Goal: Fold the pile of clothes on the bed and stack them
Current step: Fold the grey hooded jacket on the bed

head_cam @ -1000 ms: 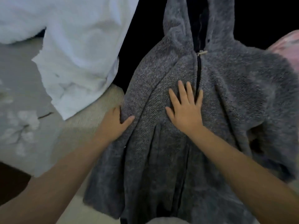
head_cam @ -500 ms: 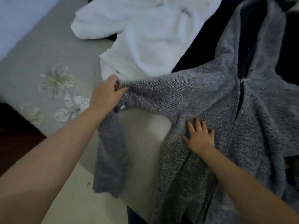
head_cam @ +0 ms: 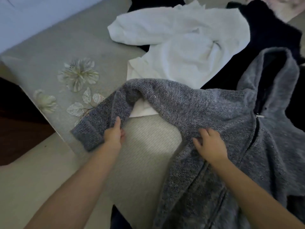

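Hands split the work: left hand (head_cam: pixel 113 134) grips the grey hoodie's (head_cam: pixel 222 129) sleeve (head_cam: pixel 105 116), now drawn outward across the bed (head_cam: pixel 41 52), while right hand (head_cam: pixel 208 144) presses its front flat, readying the fold.

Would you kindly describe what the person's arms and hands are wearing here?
Nothing shows on them: the left hand and right hand are bare, with no gloves, rings, watch or bracelets in view. Both forearms are uncovered to the frame's edge, with no sleeves showing.
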`<state>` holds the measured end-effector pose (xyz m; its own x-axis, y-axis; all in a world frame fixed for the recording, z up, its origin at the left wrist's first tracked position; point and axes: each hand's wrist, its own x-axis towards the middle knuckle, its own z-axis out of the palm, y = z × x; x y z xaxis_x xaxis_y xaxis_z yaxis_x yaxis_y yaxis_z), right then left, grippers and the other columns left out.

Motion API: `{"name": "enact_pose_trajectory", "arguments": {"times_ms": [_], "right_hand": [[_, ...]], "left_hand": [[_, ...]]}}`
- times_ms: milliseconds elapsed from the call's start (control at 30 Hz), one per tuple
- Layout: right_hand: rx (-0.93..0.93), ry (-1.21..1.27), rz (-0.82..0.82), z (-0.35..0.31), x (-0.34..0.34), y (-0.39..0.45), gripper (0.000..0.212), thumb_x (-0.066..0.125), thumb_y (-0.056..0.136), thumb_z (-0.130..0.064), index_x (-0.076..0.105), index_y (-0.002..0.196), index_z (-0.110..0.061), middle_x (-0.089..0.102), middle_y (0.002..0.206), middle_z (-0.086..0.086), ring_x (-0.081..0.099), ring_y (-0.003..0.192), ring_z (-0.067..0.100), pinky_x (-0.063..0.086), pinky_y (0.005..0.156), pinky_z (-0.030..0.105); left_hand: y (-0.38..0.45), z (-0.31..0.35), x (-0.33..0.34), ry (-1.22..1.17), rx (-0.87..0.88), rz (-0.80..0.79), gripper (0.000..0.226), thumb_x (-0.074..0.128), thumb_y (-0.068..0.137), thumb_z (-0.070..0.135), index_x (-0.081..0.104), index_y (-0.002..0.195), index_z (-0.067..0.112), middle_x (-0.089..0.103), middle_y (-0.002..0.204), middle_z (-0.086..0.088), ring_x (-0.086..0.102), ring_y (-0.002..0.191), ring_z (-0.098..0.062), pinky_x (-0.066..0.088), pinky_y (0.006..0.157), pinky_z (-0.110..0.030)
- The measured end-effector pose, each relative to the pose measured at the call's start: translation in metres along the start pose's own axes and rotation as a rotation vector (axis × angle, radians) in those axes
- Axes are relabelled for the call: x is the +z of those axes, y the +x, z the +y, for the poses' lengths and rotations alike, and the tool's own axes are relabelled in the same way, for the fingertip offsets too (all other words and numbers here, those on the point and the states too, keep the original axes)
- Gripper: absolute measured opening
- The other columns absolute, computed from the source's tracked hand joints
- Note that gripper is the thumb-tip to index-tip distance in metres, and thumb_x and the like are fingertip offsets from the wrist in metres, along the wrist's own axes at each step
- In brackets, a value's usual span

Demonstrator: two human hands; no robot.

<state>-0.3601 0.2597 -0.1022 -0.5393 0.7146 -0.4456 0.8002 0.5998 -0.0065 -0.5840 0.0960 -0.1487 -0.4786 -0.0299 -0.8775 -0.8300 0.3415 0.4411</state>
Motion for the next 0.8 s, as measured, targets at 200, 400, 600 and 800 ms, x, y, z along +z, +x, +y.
{"name": "enact_pose_trajectory", "arguments": {"times_ms": [200, 400, 600, 800], "right_hand": [[0.063, -0.115, -0.227, -0.008, 0.030, 0.032, 0.072, 0.030, 0.092, -0.057, 0.004, 0.148, -0.021, 0.002, 0.155, 0.011, 0.004, 0.143, 0.029, 0.015, 0.113, 0.049], [0.074, -0.170, -0.405, -0.010, 0.037, 0.046, 0.075, 0.027, 0.091, -0.061, -0.005, 0.148, -0.023, -0.003, 0.155, 0.009, 0.006, 0.142, 0.030, 0.023, 0.110, 0.048], [-0.020, -0.017, 0.021, -0.039, 0.009, 0.062, 0.062, 0.046, 0.091, -0.043, 0.030, 0.142, -0.012, 0.029, 0.145, 0.018, 0.027, 0.133, 0.035, 0.034, 0.101, 0.049], [-0.152, -0.131, -0.530, -0.042, 0.021, 0.081, 0.066, 0.026, 0.095, -0.055, -0.007, 0.147, -0.031, -0.021, 0.153, 0.003, -0.014, 0.141, 0.033, 0.009, 0.113, 0.051]], "left_hand": [[0.037, 0.035, 0.007, -0.607, 0.027, 0.174, 0.048, 0.061, 0.086, 0.008, 0.036, 0.127, 0.006, 0.047, 0.131, -0.012, 0.052, 0.113, -0.025, 0.045, 0.098, -0.038], [0.064, 0.121, -0.013, -0.468, 0.387, 0.154, 0.041, 0.039, 0.086, -0.009, 0.040, 0.123, 0.011, 0.051, 0.117, -0.012, 0.058, 0.094, -0.024, 0.052, 0.082, -0.035], [0.069, 0.153, -0.014, -0.675, 0.393, 0.066, 0.049, 0.057, 0.086, 0.002, 0.033, 0.129, 0.011, 0.046, 0.133, -0.013, 0.051, 0.117, -0.027, 0.043, 0.099, -0.037], [0.089, 0.111, 0.008, -0.420, 0.087, -0.228, 0.052, 0.064, 0.084, 0.025, 0.046, 0.131, 0.013, 0.053, 0.130, -0.011, 0.053, 0.115, -0.026, 0.048, 0.088, -0.036]]}}
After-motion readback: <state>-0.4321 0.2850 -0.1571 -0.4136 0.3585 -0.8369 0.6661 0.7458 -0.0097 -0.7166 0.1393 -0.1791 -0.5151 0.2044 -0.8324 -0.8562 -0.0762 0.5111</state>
